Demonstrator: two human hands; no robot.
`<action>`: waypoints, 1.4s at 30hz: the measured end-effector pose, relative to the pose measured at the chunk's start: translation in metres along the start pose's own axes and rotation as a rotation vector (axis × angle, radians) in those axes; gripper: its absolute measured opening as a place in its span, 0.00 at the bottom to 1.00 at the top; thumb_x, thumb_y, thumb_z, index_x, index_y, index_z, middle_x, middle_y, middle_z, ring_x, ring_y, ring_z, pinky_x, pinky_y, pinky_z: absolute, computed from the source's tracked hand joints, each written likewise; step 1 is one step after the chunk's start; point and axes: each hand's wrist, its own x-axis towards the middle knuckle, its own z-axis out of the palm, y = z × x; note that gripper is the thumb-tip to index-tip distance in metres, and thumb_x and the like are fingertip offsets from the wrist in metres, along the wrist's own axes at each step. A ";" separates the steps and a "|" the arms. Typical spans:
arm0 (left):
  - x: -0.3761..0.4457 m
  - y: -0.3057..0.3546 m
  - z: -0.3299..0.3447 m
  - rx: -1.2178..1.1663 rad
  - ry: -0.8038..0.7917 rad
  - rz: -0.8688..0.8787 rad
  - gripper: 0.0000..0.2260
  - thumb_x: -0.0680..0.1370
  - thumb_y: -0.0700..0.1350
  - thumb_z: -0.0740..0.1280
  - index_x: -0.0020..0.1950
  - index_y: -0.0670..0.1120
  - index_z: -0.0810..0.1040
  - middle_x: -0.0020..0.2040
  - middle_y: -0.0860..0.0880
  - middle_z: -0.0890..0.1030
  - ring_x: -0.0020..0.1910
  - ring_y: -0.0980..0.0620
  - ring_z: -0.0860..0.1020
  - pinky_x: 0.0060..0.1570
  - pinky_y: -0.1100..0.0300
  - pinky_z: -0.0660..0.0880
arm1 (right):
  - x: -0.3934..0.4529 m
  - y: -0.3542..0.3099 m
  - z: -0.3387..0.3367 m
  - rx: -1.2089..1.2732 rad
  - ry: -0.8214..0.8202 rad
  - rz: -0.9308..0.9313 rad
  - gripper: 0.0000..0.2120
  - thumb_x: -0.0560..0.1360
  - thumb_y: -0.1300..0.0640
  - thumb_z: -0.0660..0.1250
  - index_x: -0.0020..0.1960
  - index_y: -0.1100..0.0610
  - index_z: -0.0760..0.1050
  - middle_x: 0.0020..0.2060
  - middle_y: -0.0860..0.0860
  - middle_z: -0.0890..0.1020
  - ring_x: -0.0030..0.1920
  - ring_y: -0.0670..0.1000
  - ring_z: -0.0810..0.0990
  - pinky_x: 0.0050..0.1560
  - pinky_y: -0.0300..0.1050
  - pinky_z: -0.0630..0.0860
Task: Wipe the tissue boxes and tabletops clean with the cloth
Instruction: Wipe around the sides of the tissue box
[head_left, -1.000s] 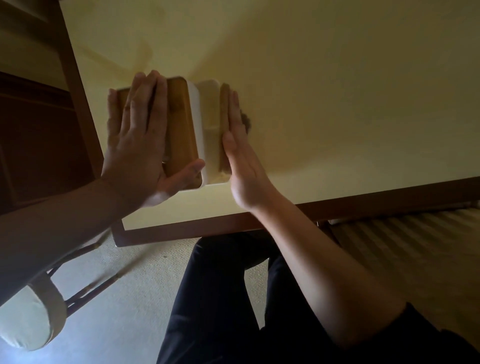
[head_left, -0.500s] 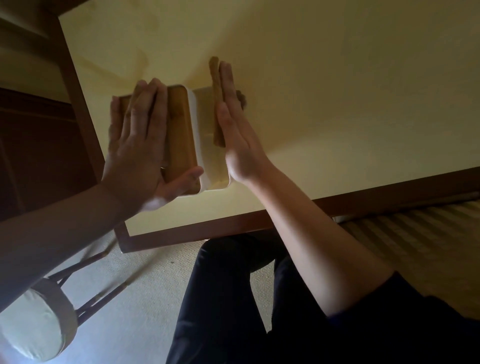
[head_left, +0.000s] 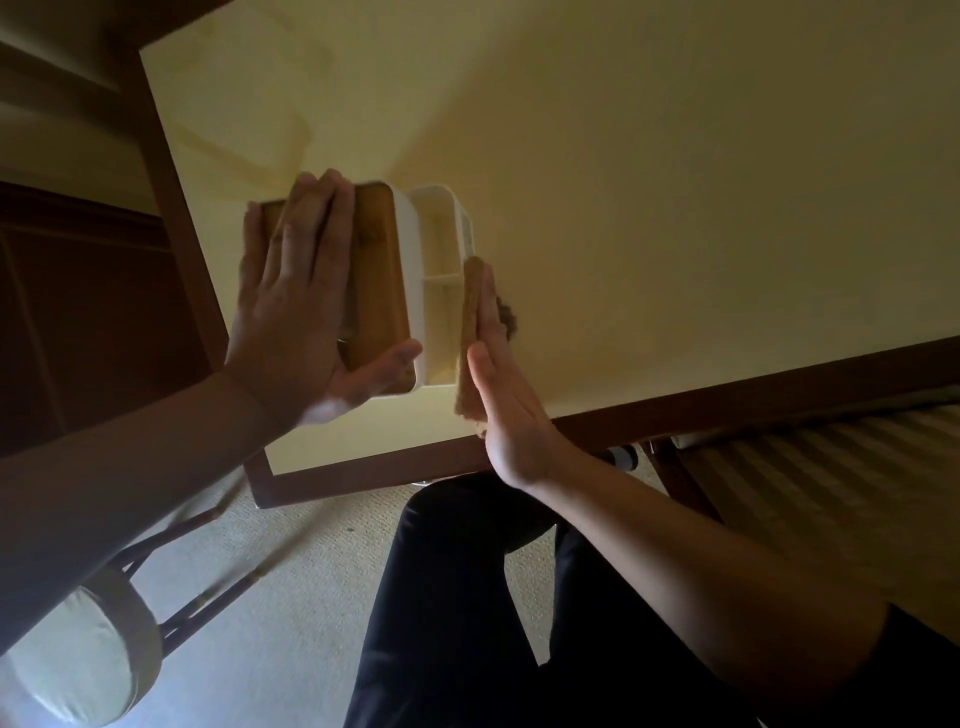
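Note:
A white tissue box (head_left: 437, 291) with a wooden lid (head_left: 375, 275) stands near the left front corner of the pale yellow tabletop (head_left: 649, 182). My left hand (head_left: 296, 312) lies flat on the wooden lid, fingers straight and thumb along the lid's near edge. My right hand (head_left: 501, 384) is held flat and upright, pressing a brown cloth (head_left: 470, 322) against the box's right side. A small part of the cloth shows past my fingers.
The table has a dark wooden border (head_left: 675, 410) along its front and left edges. A round padded stool (head_left: 78, 654) stands on the carpet at lower left. A striped cushioned seat (head_left: 831, 467) sits at right under the table edge. My dark-trousered legs fill the bottom centre.
My right hand has slid the cloth back toward me along the box's right side, after pushing it forward half a second ago. My left hand stays flat on the lid.

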 end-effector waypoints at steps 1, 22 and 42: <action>0.000 0.000 0.000 0.005 0.000 0.004 0.54 0.74 0.75 0.57 0.83 0.34 0.51 0.82 0.34 0.56 0.83 0.35 0.53 0.77 0.30 0.51 | 0.012 -0.003 -0.001 -0.005 0.023 -0.004 0.30 0.88 0.48 0.46 0.86 0.52 0.39 0.86 0.49 0.44 0.85 0.50 0.42 0.84 0.65 0.45; 0.001 0.000 0.002 0.012 0.002 0.030 0.54 0.74 0.76 0.57 0.83 0.36 0.51 0.83 0.36 0.56 0.83 0.37 0.52 0.77 0.31 0.50 | -0.020 0.006 0.011 0.026 0.056 0.068 0.30 0.88 0.52 0.46 0.86 0.53 0.38 0.86 0.45 0.42 0.85 0.45 0.41 0.85 0.60 0.43; 0.000 0.002 -0.001 0.011 -0.010 0.006 0.54 0.74 0.76 0.57 0.84 0.37 0.50 0.83 0.37 0.56 0.83 0.38 0.52 0.79 0.32 0.48 | 0.018 0.003 0.001 -0.005 0.044 -0.004 0.29 0.88 0.44 0.47 0.85 0.42 0.38 0.86 0.43 0.42 0.85 0.48 0.43 0.84 0.66 0.46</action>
